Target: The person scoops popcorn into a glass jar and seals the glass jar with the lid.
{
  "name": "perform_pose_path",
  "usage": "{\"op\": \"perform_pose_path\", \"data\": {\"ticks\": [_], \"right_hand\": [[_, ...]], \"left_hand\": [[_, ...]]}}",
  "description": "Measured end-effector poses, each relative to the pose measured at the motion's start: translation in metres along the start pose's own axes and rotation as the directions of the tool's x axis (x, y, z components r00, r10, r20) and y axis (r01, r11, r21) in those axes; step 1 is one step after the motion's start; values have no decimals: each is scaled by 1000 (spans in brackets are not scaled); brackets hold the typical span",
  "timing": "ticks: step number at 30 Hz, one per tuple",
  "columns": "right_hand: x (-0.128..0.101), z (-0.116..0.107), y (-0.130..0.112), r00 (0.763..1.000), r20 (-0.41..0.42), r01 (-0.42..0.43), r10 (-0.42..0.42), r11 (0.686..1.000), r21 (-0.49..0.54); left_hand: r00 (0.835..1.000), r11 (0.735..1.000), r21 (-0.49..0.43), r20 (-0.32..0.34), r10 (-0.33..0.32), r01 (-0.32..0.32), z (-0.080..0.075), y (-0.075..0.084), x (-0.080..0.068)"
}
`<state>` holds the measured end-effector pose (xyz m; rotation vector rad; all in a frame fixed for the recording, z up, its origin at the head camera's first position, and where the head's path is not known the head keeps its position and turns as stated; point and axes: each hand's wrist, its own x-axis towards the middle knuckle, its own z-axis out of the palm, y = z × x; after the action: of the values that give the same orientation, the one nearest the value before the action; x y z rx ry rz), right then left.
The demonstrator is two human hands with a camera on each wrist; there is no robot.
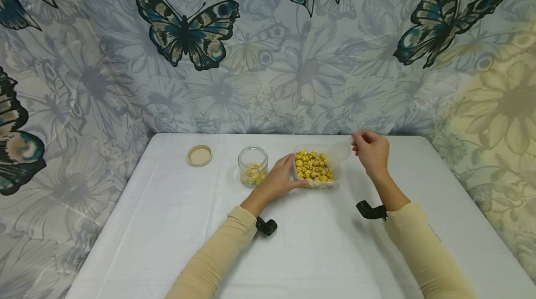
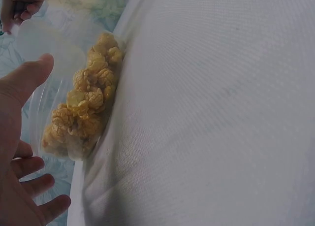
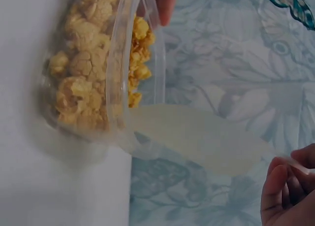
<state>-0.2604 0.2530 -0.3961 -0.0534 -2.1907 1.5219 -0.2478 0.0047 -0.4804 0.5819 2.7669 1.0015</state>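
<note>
Left hand (image 1: 279, 179) rests against the near-left side of a clear plastic container (image 1: 317, 182) full of yellow popcorn (image 1: 313, 166), fingers relaxed and spread, thumb along the wall. Right hand (image 1: 370, 151) pinches the handle of a translucent plastic scoop (image 1: 339, 151), held just above the container's right rim. Container sits mid-table on the white tablecloth (image 1: 318, 252). Just left of it stands an open glass jar (image 1: 253, 165) with a little popcorn inside; its tan lid (image 1: 199, 155) lies farther left.
</note>
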Motion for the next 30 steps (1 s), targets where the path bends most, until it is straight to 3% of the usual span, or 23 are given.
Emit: {"op": "perform_pose_path", "data": {"ticks": [2,6,8,11,14,17,21,25,30], "right_hand": [[-1,2,-2,995,19,97,-96,989,-112],[-4,10,-3,967,84,255,-241,934,-249],[-5,12,-2,956,122,290,-266,914,-285],[-5,14,0,956,171,282,-238,904,-322],[-4,12,2,973,192,189,-129,923,-336],[-4,8,8,982,186,30,28,952,-304],[-8,7,19,962,157,-197,223,966,-166],[-15,10,30,924,115,-366,364,931,-2],[-25,17,41,857,78,-515,510,837,187]], "left_hand": [[1000,1000,4,2,0,0,0,0,0],[1000,1000,2,6,-5,5,-1,-1,0],[1000,1000,4,6,-7,7,-1,-1,0],[1000,1000,13,0,-2,2,-1,-1,0],[1000,1000,24,-7,5,-4,0,-1,0],[1000,1000,28,-8,5,-4,1,0,0],[1000,999,35,-10,3,-3,0,1,1],[1000,999,40,-13,6,-6,0,1,1],[1000,999,33,-15,9,-8,-2,2,0]]}}
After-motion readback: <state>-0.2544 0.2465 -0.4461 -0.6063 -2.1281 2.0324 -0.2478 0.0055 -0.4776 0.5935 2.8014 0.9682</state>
